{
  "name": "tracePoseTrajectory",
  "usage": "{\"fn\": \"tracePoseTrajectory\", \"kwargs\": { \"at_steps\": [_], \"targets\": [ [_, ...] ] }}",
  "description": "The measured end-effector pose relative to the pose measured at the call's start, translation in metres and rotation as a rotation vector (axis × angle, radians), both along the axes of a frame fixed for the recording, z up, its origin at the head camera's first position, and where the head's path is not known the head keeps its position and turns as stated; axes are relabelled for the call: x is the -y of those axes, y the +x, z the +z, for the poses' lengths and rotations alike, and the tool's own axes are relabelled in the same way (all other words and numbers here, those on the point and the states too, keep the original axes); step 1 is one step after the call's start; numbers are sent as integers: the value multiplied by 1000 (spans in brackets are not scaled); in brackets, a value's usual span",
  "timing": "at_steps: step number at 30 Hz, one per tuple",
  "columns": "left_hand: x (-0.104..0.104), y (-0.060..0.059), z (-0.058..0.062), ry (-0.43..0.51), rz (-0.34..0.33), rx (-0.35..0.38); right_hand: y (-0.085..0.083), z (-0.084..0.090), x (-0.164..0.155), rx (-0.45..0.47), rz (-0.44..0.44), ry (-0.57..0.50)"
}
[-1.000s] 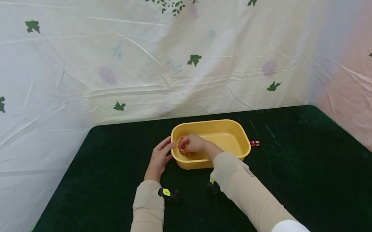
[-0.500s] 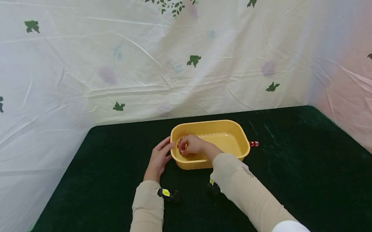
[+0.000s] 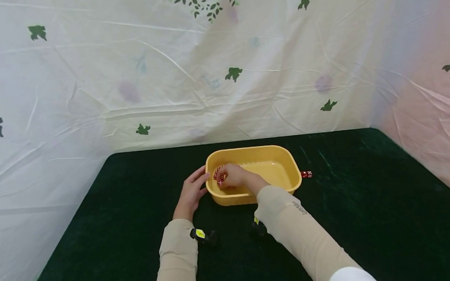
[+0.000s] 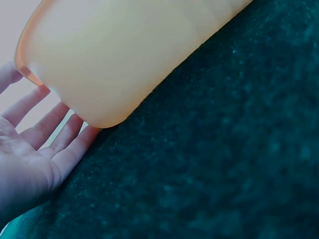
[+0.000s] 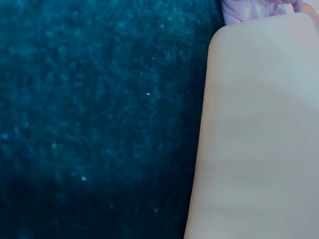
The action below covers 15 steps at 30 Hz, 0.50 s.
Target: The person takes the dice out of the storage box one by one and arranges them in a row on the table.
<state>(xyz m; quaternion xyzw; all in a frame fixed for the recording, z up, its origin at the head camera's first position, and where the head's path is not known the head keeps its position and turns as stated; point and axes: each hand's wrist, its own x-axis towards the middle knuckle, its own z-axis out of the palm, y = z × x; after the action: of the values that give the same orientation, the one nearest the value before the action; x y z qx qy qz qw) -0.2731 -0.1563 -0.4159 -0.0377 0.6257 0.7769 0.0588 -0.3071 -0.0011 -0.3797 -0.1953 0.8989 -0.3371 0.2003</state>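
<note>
Nothing has shifted since the earlier frame. The right hand reaches into the yellow tub at its 9 o'clock end, fingers curled round red dice. The left hand lies flat-fingered against the tub's outer wall. One red die sits on the desk at the tub's 3 o'clock.

Smooth plastic on soft cloth

The yellow tub looks like smooth, slightly glossy plastic; the counter wears a dark green, matt, velvet-like cloth; behind the tub hangs a thin wrinkled sheet.
</note>
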Motion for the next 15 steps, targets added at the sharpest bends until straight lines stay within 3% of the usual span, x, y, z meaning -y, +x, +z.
{"fn": "tracePoseTrajectory", "kwargs": {
  "at_steps": [15],
  "targets": [
    [0, 0, 0, 4, -3, 6, -4, 19, -16, -31, 23, -57]
  ]
}}
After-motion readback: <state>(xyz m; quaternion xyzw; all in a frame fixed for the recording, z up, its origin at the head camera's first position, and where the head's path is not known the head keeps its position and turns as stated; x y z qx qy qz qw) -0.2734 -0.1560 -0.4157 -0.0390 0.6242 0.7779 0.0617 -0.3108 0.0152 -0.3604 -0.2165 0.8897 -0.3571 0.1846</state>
